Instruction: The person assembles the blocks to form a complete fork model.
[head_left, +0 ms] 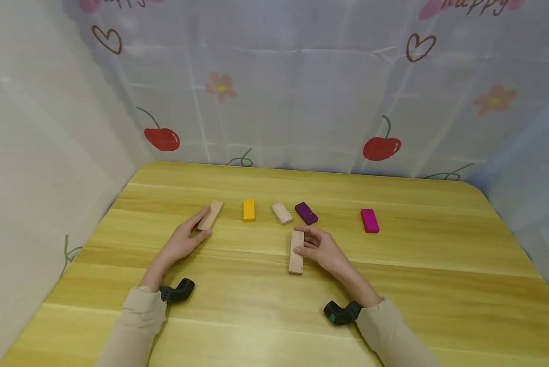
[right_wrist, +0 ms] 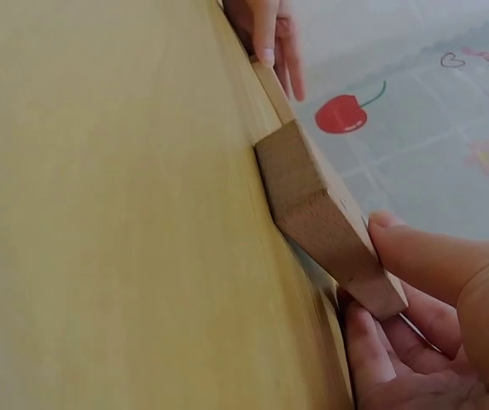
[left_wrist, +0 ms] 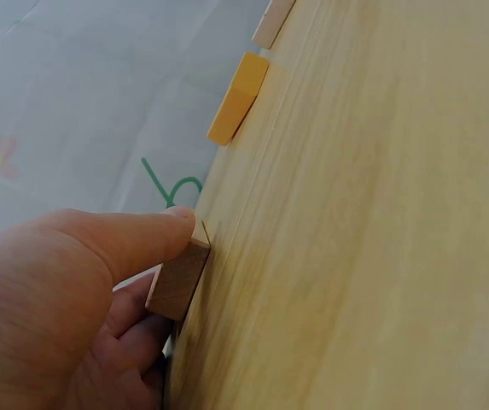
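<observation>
My left hand (head_left: 182,242) grips a long plain wooden block (head_left: 213,211) at the left of the table, thumb on the near side and fingers on the far side. In the left wrist view the thumb lies against this block's end (left_wrist: 178,282). With my right hand (head_left: 328,250) I pinch another long plain wooden block (head_left: 295,262) between thumb and fingers, near the middle of the table. The right wrist view shows that block (right_wrist: 325,218) slanting, its far end close to the tabletop. Part of each block is covered by fingers.
Behind the hands, a yellow block (head_left: 249,210), a short plain wooden block (head_left: 282,213) and a purple block (head_left: 306,213) lie in a loose row on the wooden table (head_left: 237,316). A pink block (head_left: 369,221) is farther right. A printed curtain (head_left: 274,112) hangs beyond the back edge.
</observation>
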{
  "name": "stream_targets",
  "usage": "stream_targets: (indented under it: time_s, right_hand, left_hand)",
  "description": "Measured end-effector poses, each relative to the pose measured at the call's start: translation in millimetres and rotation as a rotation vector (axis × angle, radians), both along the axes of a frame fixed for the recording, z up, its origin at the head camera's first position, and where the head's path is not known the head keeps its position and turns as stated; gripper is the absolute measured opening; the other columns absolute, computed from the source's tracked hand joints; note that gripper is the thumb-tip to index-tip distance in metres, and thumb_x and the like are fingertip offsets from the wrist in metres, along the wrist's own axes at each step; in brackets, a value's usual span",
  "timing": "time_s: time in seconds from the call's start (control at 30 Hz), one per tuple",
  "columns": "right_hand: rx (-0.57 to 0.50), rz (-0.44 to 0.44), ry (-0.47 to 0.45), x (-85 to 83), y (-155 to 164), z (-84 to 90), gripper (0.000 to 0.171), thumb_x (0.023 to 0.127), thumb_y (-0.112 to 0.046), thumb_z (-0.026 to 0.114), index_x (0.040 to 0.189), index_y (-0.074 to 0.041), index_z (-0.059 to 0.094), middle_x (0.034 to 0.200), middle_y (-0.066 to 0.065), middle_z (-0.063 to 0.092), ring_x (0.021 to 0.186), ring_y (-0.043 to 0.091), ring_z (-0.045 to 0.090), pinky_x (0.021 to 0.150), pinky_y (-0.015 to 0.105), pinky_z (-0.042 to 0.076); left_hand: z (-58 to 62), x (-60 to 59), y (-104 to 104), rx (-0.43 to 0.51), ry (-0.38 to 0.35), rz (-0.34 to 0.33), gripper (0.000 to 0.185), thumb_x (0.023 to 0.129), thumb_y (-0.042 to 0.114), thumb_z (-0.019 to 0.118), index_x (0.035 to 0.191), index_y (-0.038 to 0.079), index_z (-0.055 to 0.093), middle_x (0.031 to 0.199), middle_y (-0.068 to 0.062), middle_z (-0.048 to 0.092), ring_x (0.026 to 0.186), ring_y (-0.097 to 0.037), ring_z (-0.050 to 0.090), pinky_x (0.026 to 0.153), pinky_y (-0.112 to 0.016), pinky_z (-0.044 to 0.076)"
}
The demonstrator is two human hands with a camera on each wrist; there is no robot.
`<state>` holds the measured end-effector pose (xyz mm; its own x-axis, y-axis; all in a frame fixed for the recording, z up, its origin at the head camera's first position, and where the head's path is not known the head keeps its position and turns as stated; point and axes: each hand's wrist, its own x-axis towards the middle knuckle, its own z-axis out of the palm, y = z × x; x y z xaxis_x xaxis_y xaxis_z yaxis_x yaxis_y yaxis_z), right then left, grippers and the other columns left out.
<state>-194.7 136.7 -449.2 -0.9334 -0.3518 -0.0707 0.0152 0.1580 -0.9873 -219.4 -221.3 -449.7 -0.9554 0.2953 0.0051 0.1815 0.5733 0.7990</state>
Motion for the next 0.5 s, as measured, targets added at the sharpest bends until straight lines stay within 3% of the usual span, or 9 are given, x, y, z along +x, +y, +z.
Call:
stream_targets:
  time_s: [0.23, 0.5]
  right_hand:
    - [0.028, -0.056, 0.125, 2.3, -3.5, -2.2, 0.049, 0.081, -0.006, 0.064, 0.126, -0.001, 0.046, 0.128, 0.016, 0.046, 0.116, 0.026, 0.045, 0.095, 0.031, 0.037]
    - [0.038, -0.051, 0.138, 5.5, -3.2, -4.7, 0.050, 0.082, -0.008, 0.062, 0.129, -0.002, 0.044, 0.133, 0.014, 0.042, 0.121, 0.025, 0.040, 0.097, 0.031, 0.034]
  left_hand:
    - [0.7, -2.1, -1.1, -0.004, 0.008, 0.005, 0.060, 0.091, 0.028, 0.051, 0.143, 0.023, 0.021, 0.146, -0.012, 0.017, 0.131, -0.033, 0.019, 0.102, -0.051, 0.020]
    - [-1.6, -0.4, -1.1, -0.007, -0.003, 0.008, 0.061, 0.090, 0.029, 0.051, 0.143, 0.024, 0.020, 0.146, -0.012, 0.017, 0.131, -0.033, 0.018, 0.102, -0.051, 0.019]
